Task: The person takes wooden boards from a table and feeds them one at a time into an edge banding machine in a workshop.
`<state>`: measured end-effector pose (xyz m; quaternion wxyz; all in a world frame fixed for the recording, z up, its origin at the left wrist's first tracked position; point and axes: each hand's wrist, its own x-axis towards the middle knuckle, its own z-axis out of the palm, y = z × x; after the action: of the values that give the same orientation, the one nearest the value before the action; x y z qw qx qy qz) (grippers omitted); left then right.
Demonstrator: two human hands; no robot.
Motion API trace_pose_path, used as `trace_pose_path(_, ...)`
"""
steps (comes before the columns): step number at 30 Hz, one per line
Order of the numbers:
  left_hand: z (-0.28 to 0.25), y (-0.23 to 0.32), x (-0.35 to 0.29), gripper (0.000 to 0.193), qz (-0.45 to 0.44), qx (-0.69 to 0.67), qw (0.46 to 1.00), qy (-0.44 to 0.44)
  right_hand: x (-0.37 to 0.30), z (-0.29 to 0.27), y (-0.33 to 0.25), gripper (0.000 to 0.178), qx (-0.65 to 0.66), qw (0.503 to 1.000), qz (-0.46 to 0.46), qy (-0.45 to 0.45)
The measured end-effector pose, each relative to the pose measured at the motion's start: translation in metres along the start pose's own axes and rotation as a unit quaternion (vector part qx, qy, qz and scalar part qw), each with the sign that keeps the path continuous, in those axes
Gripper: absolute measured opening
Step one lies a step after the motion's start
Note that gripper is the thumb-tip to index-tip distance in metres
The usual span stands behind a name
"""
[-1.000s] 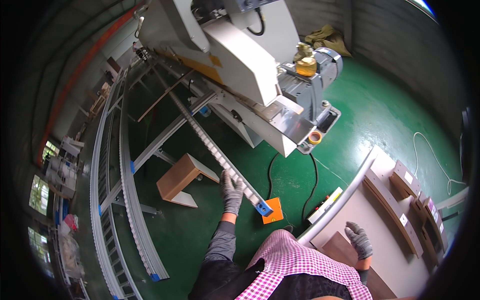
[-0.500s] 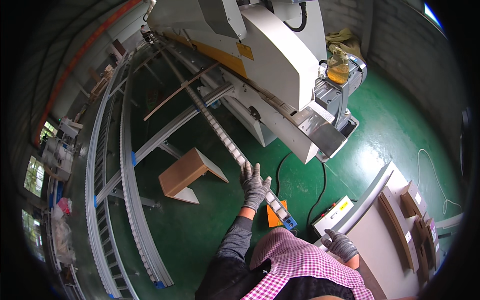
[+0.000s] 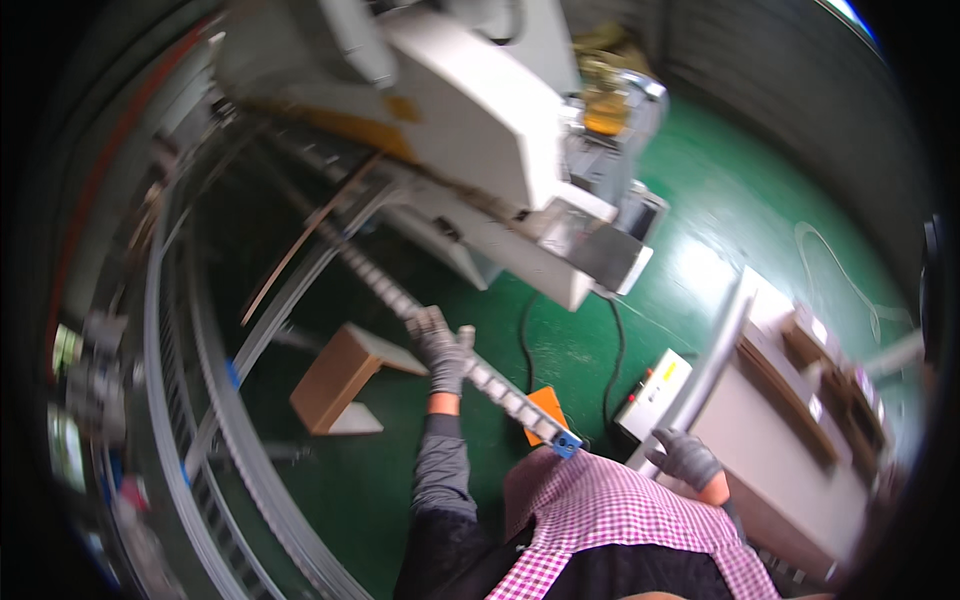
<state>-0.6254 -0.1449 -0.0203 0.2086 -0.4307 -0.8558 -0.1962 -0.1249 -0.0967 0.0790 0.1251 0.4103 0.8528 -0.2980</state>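
My left hand, in a grey glove, lies over a narrow roller rail, fingers apart and not wrapped round it. The rail carries a row of white rollers and ends in a blue cap close to my checked apron. My right hand, also gloved in grey, is beside the near edge of a pale panel. Its fingers are slightly bent and apart, with nothing seen in them. Whether it touches the panel I cannot tell.
A large white machine stands ahead, its motor at the right. Brown strips lie on the panel. A white control box, dark cables, an angled brown board piece and a curved roller conveyor are around me.
The view has turned, so the scene sits further left and is blurred. My left hand has shifted along the rail, away from its blue cap. My right hand stays by the panel edge.
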Motion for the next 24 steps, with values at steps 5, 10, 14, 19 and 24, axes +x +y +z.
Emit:
trace_pose_path(5,0.029,-0.073,0.024,0.093,-0.11,0.056,0.985,-0.122,0.013,-0.012,-0.015,0.046,0.049,0.999,0.004,-0.007)
trace_pose_path(10,0.014,-0.064,0.054,0.097,-0.121,0.1,0.98,-0.126,0.012,0.007,0.002,0.043,0.053,0.997,0.042,-0.032)
trace_pose_path(14,0.016,-0.059,0.074,0.1,-0.138,0.168,0.97,-0.108,-0.003,0.004,0.004,0.043,0.067,0.992,0.103,-0.042)
trace_pose_path(19,-0.014,-0.052,0.099,0.106,-0.128,0.235,0.958,-0.104,-0.007,0.01,0.012,0.039,0.079,0.99,0.12,-0.005)
trace_pose_path(24,-0.012,-0.074,0.141,0.114,-0.125,0.25,0.953,-0.12,-0.015,0.022,0.014,0.045,0.057,0.992,0.107,0.032)
